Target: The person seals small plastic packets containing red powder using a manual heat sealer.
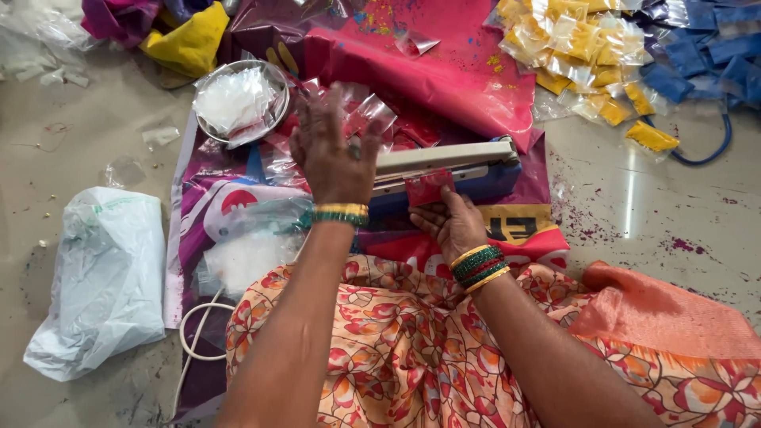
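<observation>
Pale stone floor [674,206], smudged with pink powder, lies under a crumpled pink and purple printed sheet [444,71] that serves as the work surface. On it sits a blue heat sealer [468,178] with a cream pressing arm [444,156], running left to right.

A small packet of red powder [429,189] lies across the sealer's front edge, partly under the pressing arm. The right hand [453,224] is below it, palm down, fingers curled loosely, with the fingertips [441,200] pinching or at least touching the packet's lower edge; the grip itself is hard to read. The left hand [331,152] rests over the left end of the pressing arm, fingers bent downward and close together; whether they close on anything cannot be told, since the back of the hand hides them. Empty clear pouches [361,111] lie scattered just beyond its knuckles.

To the left, a steel bowl [273,79] holds more clear pouches, near the sheet's edge. A white plastic bag [107,277] lies well apart on bare floor, with open room around it. At the far right, yellow powder packets [579,47] and blue powder packets [713,55] are heaped, leaving clear floor between them and the sealer's right end.
</observation>
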